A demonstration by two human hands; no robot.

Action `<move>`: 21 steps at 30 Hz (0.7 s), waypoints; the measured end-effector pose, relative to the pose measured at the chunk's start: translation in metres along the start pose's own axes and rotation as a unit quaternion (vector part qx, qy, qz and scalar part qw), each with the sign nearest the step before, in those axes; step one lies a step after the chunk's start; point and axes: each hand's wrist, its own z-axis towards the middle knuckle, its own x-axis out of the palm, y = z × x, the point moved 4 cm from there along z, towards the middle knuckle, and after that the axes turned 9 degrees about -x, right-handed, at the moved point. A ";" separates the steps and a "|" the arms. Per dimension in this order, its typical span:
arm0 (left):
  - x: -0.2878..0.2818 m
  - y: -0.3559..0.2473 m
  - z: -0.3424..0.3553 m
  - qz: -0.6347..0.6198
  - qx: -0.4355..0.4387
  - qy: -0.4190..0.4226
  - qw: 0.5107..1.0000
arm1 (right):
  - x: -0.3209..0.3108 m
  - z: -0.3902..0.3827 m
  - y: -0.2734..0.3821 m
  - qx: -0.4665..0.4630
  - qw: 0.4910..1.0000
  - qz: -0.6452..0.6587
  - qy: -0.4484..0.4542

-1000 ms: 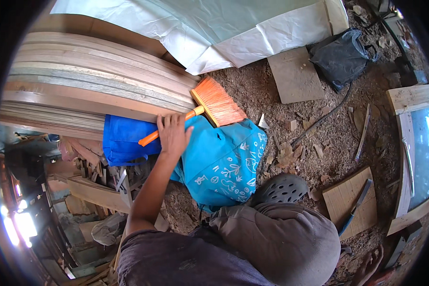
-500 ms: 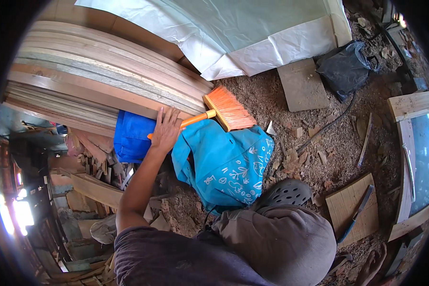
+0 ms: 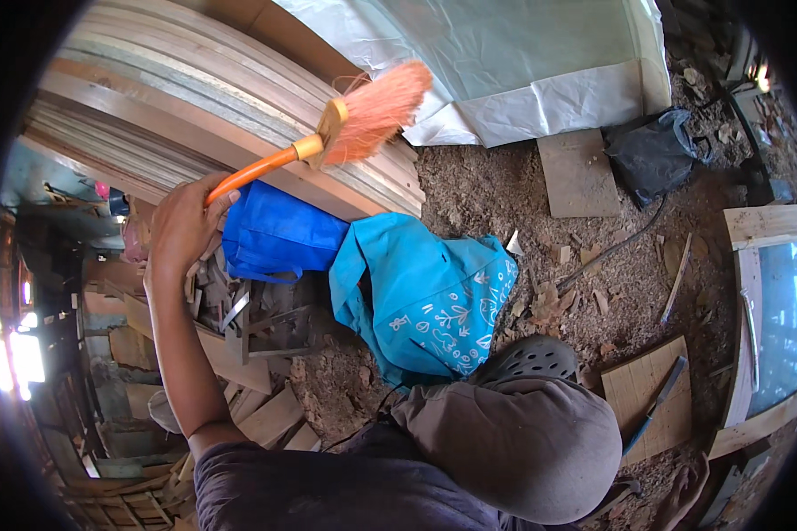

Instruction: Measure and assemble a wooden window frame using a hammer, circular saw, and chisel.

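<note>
My left hand (image 3: 181, 221) is closed round the end of the orange handle of a hand brush (image 3: 270, 168). Its orange bristles (image 3: 376, 111) point up and to the right, above a stack of sawn boards (image 3: 212, 80). Just right of the hand lies a blue fabric bag (image 3: 283, 230). Beside that, a turquoise cloth bag (image 3: 425, 305) with white drawings rests by my grey clog (image 3: 536, 358). My right hand cannot be made out in view.
A white-edged sheet (image 3: 540, 102) covers something at the top. Further right are a flat panel (image 3: 580, 177), a black plastic bag (image 3: 651, 155) and a wood-framed pane (image 3: 775, 310). A knife-like tool (image 3: 655, 407) lies on a board (image 3: 624, 389). Wood offcuts (image 3: 270, 416) lie at left.
My left hand has moved left and up with the brush. The bristles have lifted from beside the turquoise bag to over the boards, uncovering more of the blue bag.
</note>
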 end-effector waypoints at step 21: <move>0.229 -0.035 -0.003 -0.024 0.178 -0.036 0.983 | -0.028 -0.032 0.021 -0.045 0.998 -0.032 -0.035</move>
